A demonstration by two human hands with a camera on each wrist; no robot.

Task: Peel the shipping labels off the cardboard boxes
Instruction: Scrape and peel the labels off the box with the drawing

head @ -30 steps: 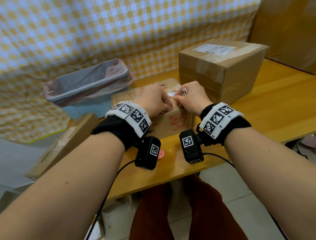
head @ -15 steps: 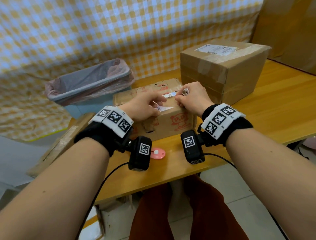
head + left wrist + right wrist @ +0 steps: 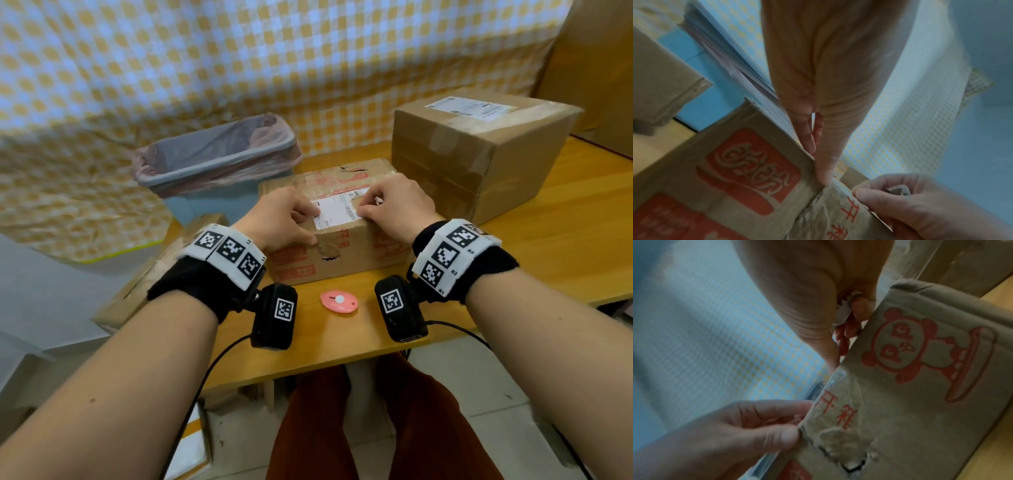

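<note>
A small cardboard box (image 3: pixel 346 260) with red print sits at the table's front. On its top lies a white shipping label (image 3: pixel 337 212) between my hands. My left hand (image 3: pixel 310 222) curls its fingertips onto the label's left edge, thumb against the box's front rim (image 3: pixel 824 178). My right hand (image 3: pixel 368 209) touches the label's right end and holds a crumpled white label scrap (image 3: pixel 844 308) in its curled fingers. A larger box (image 3: pixel 479 164) behind on the right carries its own label (image 3: pixel 471 108).
A pink oval cutter (image 3: pixel 339 301) lies on the wooden table (image 3: pixel 548 240) in front of the small box. A lined blue bin (image 3: pixel 219 161) stands behind on the left. More cardboard (image 3: pixel 144 284) leans off the table's left end.
My hands have drawn apart on the small box, the left one moving left. More of the white label now shows between them. The right hand keeps its scrap.
</note>
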